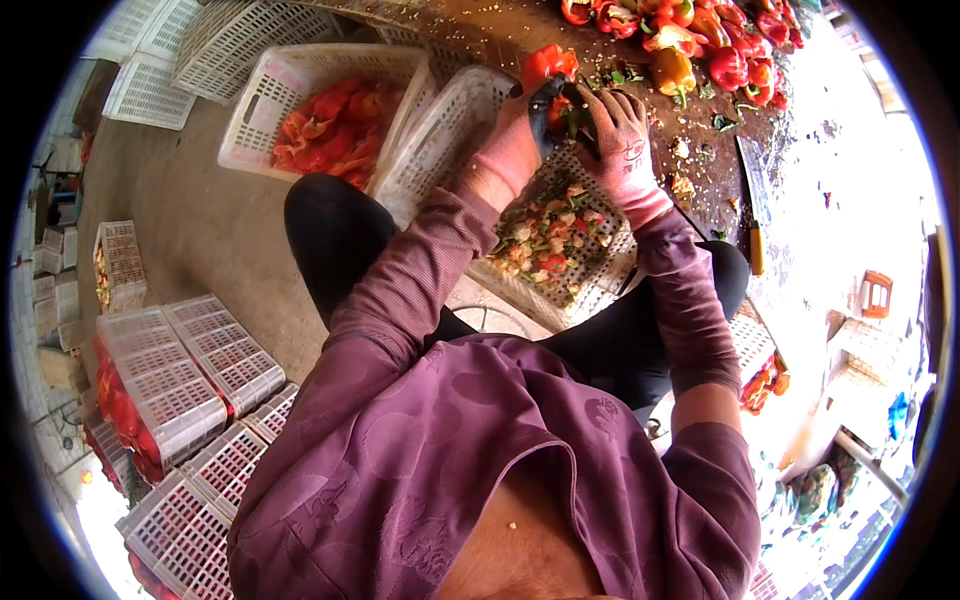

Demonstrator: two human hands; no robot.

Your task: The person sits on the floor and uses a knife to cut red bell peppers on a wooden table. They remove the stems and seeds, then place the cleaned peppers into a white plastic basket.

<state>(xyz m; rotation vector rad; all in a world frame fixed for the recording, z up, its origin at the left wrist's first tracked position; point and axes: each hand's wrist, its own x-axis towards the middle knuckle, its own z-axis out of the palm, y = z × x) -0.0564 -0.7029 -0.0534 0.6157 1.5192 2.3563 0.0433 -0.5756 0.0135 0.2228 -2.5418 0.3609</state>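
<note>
Both hands wear pink-orange gloves with dark palms and fingers. My left hand (521,131) is closed around a red bell pepper (549,66) at the table's near edge. My right hand (615,131) touches the same pepper from the right, its fingers curled near a green part that looks like the stem; the fingertips are partly hidden, so its hold is unclear. Below the hands, a perforated plastic crate (517,296) holds pepper cores, stems and seeds. Whole and opened red peppers (727,67) are heaped on the table (480,30), with seeds and leaf scraps around.
A wide-bladed knife (756,195) with a yellow handle lies right of my right hand. Left stand an open white crate (255,112) of red pepper pieces and another crate (427,135) beside it. Stacked crates (169,375) with red contents stand at lower left.
</note>
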